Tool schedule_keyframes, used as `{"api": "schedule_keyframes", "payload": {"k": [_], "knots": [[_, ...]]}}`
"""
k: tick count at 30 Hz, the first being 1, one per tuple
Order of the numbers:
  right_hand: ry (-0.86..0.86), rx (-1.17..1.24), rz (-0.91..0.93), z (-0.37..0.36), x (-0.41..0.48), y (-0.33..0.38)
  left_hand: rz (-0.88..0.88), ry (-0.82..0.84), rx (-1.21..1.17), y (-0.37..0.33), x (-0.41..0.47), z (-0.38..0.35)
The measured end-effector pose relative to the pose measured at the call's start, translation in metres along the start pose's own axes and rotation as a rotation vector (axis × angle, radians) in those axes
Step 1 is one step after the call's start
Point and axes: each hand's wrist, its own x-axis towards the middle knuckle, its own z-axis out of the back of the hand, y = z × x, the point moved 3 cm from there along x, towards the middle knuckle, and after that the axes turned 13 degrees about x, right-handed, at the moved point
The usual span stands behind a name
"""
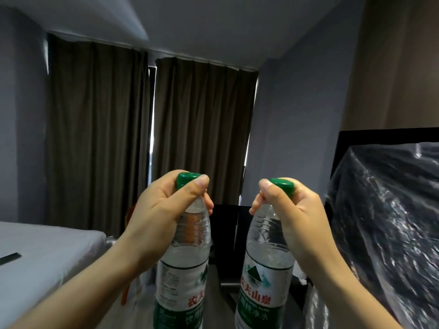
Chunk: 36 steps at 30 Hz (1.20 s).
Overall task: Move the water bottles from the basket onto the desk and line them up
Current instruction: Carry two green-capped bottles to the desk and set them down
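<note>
Two clear water bottles with green caps and white-and-green labels hang upright in mid-air before me. My left hand (pixel 164 210) grips the left bottle (pixel 183 276) by its neck, thumb beside the cap. My right hand (pixel 289 214) grips the right bottle (pixel 263 281) the same way at its neck. The bottles' bases run off the bottom edge of the view. No basket or desk top shows here.
A bed with a grey sheet (pixel 42 252) lies at the left. A bulky object wrapped in clear plastic (pixel 389 222) stands at the right. Brown curtains (pixel 152 138) hang ahead, with a dark chair (pixel 228 233) behind the bottles.
</note>
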Motion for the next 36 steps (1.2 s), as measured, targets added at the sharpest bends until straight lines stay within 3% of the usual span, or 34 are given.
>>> {"api": "schedule_keyframes", "payload": {"k": [8,25,36], "knots": [[-0.008,-0.031,-0.04,-0.015,0.081,-0.114,0.058,-0.042,-0.007,0.106,0.09,-0.001],[-0.146,-0.13,-0.137,-0.093,0.258,-0.358,0.127,0.032,0.011,0.352,0.305,0.041],[-0.238,-0.138,-0.208,-0.074,0.347,-0.545,0.161,-0.047,0.042,0.506,0.423,-0.002]]}}
